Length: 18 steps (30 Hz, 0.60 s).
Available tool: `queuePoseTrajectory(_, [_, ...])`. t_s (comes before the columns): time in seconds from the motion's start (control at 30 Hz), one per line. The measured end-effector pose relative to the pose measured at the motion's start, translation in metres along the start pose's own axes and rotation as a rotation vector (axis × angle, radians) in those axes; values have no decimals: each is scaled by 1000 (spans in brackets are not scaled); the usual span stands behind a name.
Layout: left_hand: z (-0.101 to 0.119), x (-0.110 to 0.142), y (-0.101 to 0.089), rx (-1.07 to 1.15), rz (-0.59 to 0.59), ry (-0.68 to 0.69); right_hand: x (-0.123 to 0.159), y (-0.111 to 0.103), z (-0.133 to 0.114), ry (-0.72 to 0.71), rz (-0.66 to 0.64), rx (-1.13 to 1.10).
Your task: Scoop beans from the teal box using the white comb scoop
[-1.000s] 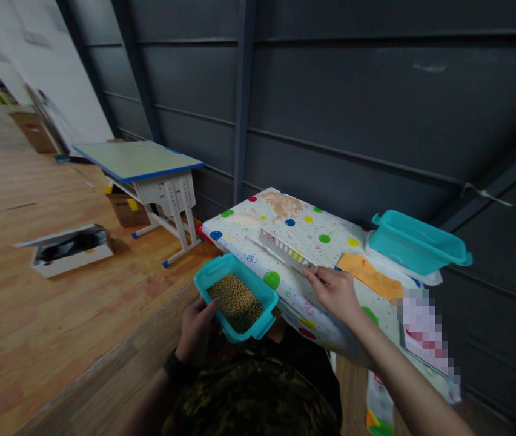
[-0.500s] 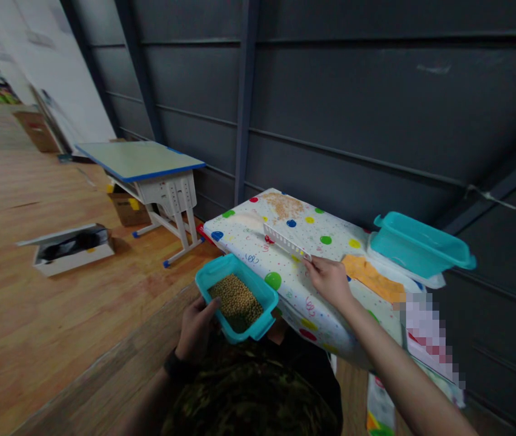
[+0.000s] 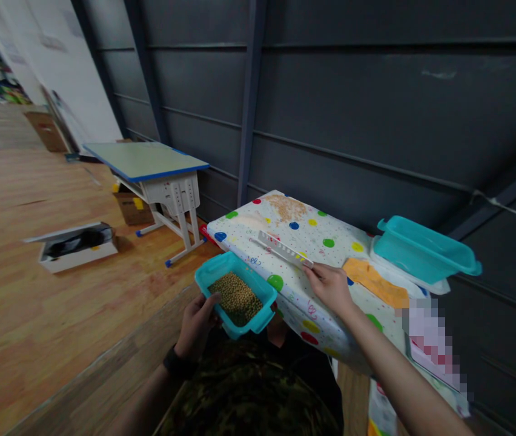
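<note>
"Holding what now?"
"Your left hand (image 3: 197,318): fingers gripping one teal tub (image 3: 249,276), tan beans (image 3: 235,293) inside, at near left. Your right hand (image 3: 330,286): fingers pinching one white slotted strip (image 3: 284,249) over patterned tablecloth (image 3: 312,240)."

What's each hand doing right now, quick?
Left hand: closed on the side of a teal container with tan beans in it.
Right hand: closed on one end of a white slotted piece.
</note>
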State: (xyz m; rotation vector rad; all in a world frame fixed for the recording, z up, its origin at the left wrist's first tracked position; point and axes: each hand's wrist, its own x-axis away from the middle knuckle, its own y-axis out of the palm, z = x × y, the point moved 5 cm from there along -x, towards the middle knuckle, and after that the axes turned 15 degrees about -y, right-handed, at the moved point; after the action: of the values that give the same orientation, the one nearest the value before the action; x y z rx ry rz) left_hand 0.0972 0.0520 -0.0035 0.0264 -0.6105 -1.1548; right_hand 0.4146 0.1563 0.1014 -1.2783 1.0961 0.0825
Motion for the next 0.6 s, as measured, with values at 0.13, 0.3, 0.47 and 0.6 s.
queuePoseTrajectory(0.13, [-1, -2, 0, 0, -8, -7, -6, 8, 10, 21, -17, 75])
queuePoseTrajectory(0.3, [-1, -3, 0, -2, -13, -12, -6, 14, 1, -20, -76, 5])
queuePoseTrajectory(0.47, [-3, -5, -2, 5, -21, -25, -2, 7, -16, -51, -104, -79])
queuePoseTrajectory(0.6, [-5, -7, -3, 13, -20, -28, -14, 0, 2, -7, -55, -15])
